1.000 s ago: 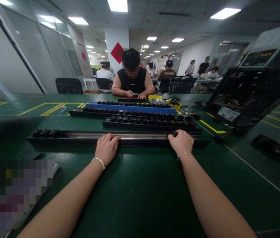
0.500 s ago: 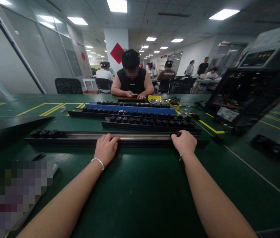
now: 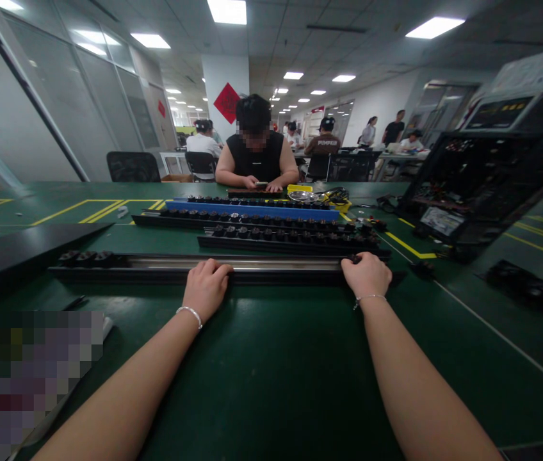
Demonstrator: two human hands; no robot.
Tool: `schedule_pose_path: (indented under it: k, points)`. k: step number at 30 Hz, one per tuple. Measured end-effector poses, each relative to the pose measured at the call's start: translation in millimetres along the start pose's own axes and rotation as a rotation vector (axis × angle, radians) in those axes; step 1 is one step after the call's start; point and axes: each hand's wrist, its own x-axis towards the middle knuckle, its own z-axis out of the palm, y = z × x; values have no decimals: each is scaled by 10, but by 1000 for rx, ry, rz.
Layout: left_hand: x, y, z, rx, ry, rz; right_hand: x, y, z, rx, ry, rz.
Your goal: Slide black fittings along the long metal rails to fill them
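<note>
A long black rail (image 3: 276,269) with a shiny metal channel lies across the green table (image 3: 271,365) in front of me. My left hand (image 3: 205,286) rests on its near edge around the middle, fingers curled over it. Near the rail's right end, my right hand (image 3: 366,275) is closed on a small black knob (image 3: 355,259) sitting in the channel. A few black knobs (image 3: 86,257) sit at the rail's left end.
Behind lie more rails filled with black knobs (image 3: 291,235), one on a blue strip (image 3: 252,209). A person in black (image 3: 257,153) sits opposite. A dark machine (image 3: 487,166) stands at right. A black panel (image 3: 22,250) juts in from the left.
My right hand has slid to the right along the rail with the knob. The left hand has stayed put. The black panel at left has come further into view.
</note>
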Motion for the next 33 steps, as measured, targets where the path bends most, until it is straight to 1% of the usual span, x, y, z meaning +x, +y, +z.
schedule_pose_path:
  k: [21,33]
  points:
    - [-2,-5,3,-11,5,0,9,22,-47,0,0,34]
    - [1,4,-10,-20,5,-8,47,104,-40,5,28,55]
